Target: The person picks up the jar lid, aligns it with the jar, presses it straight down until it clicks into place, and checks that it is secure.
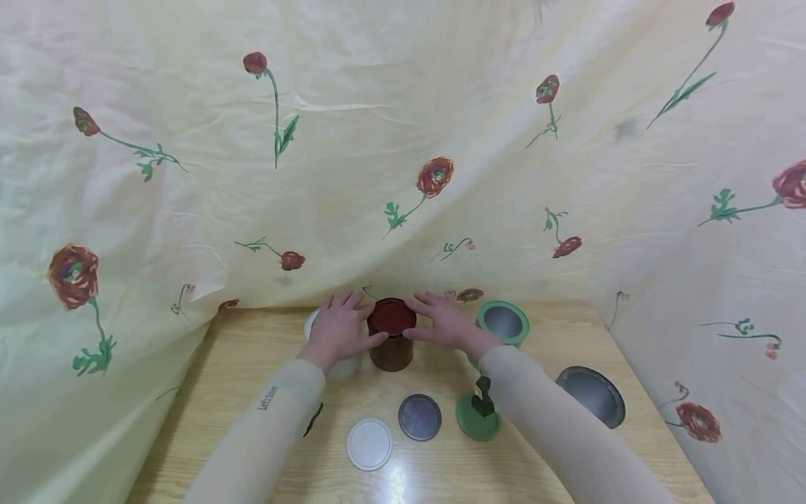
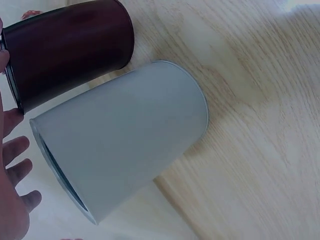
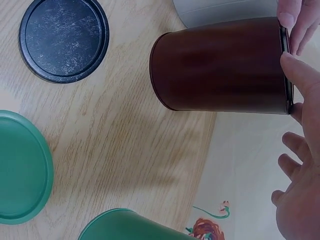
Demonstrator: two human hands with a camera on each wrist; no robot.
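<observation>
A dark red-brown canister (image 1: 392, 357) stands upright at the back of the table, with a dark red lid (image 1: 392, 318) on its top. My left hand (image 1: 341, 325) touches the lid's left edge with thumb and fingers, its other fingers spread. On the opposite side, my right hand (image 1: 443, 323) rests its thumb and forefinger along the lid's rim. Close beside the brown canister is a pale grey canister (image 2: 125, 135), partly covered by my left hand in the head view. A green canister (image 1: 504, 320) with an open top stands right of my right hand.
Nearer the front lie a white lid (image 1: 369, 444), a dark grey lid (image 1: 420, 417) and a green lid (image 1: 475, 423). A dark round piece (image 1: 592, 396) sits at the right, partly behind my forearm. Flowered cloth (image 1: 352, 175) hangs behind and beside the wooden table (image 1: 245, 357).
</observation>
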